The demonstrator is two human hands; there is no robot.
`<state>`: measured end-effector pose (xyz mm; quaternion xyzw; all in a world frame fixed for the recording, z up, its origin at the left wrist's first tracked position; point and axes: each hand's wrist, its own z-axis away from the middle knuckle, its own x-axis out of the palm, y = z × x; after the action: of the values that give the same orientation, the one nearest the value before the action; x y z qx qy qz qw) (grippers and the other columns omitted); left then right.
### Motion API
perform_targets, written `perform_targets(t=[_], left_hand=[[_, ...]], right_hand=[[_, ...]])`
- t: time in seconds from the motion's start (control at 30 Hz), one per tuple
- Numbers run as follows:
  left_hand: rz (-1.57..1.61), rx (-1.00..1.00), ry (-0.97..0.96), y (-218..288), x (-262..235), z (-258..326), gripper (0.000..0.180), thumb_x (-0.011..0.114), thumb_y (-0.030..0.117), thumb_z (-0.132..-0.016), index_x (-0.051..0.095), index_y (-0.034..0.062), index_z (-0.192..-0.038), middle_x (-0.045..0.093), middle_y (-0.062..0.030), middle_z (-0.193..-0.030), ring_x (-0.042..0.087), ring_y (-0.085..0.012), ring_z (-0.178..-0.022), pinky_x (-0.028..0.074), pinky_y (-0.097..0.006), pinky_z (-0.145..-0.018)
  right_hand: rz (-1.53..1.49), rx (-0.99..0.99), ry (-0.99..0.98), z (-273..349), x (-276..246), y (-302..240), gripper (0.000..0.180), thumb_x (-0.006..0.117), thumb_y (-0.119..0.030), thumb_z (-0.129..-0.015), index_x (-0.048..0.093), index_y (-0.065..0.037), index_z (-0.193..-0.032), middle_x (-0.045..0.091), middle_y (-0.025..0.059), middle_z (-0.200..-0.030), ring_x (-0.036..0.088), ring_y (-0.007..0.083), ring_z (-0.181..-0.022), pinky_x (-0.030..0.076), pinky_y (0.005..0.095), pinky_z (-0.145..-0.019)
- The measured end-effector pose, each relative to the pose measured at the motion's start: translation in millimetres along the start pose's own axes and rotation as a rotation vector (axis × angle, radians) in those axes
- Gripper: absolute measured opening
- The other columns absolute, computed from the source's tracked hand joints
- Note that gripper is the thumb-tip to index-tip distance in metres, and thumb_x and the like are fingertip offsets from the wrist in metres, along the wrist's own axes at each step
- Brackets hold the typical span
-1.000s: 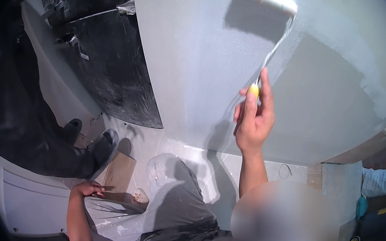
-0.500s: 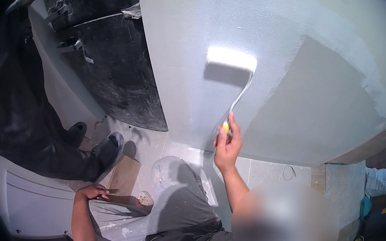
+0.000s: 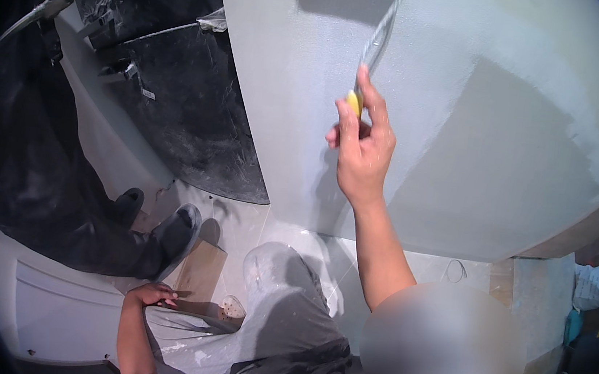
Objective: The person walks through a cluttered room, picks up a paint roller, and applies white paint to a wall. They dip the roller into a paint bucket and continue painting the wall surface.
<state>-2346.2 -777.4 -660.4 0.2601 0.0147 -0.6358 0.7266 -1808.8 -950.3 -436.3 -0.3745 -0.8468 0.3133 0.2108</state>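
Note:
My right hand [image 3: 368,147] is raised in front of the grey wall [image 3: 307,115], its fingers closed round the yellow handle of a paint roller [image 3: 380,38]. The roller's twisted metal frame runs up from my fingers to the top edge of the view, where its sleeve is out of sight. A dark roller shadow falls on the wall there. Part of the wall looks wet and lighter, beside a darker patch at the right. Low on the left, my left hand [image 3: 152,293] rests by my bent knee with its fingers loosely stretched out, holding nothing.
Another person in dark trousers [image 3: 30,180] and slippers [image 3: 176,236] stands at the left, near a black panel [image 3: 176,108]. A wooden block [image 3: 201,271] lies on the tiled floor by my legs. A thin wire loop [image 3: 456,271] lies by the wall's foot.
My right hand has moved up along the wall, carrying the paint roller with it. The white sleeve has gone out past the top edge. My left hand stays by my knee.

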Motion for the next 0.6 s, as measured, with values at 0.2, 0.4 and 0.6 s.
perform_targets(t=[0.2,0.4,0.6], left_hand=[[0.064,0.004,-0.009,-19.8,-3.0,-10.1,0.041,0.068,0.04,-0.094,0.068,0.004,-0.113,0.077,-0.0024,-0.102,0.064,-0.0089,-0.093,0.046,-0.025,-0.076],[0.132,0.005,-0.024,8.4,2.9,0.3,0.038,0.065,0.037,-0.098,0.067,0.0054,-0.118,0.077,-0.0051,-0.108,0.065,-0.0082,-0.098,0.045,-0.023,-0.074],[0.168,-0.007,0.016,-8.3,6.8,6.7,0.048,0.068,0.042,-0.095,0.064,0.0039,-0.124,0.076,-0.0062,-0.107,0.068,-0.0113,-0.104,0.048,-0.026,-0.077]], right_hand=[[-0.195,0.155,0.019,28.6,16.6,25.9,0.049,0.06,-0.008,-0.1,0.048,-0.01,-0.148,0.058,0.0066,-0.104,0.061,0.007,-0.078,0.057,0.0235,-0.065],[-0.24,0.551,-0.054,147.2,5.1,125.3,0.047,0.059,-0.008,-0.1,0.049,-0.005,-0.146,0.057,0.0106,-0.116,0.062,0.0108,-0.088,0.058,0.0281,-0.079],[-0.016,0.722,-0.124,256.2,-3.7,187.4,0.046,0.057,-0.012,-0.102,0.048,-0.007,-0.148,0.059,0.0043,-0.099,0.06,0.0078,-0.078,0.048,0.0221,-0.063]])
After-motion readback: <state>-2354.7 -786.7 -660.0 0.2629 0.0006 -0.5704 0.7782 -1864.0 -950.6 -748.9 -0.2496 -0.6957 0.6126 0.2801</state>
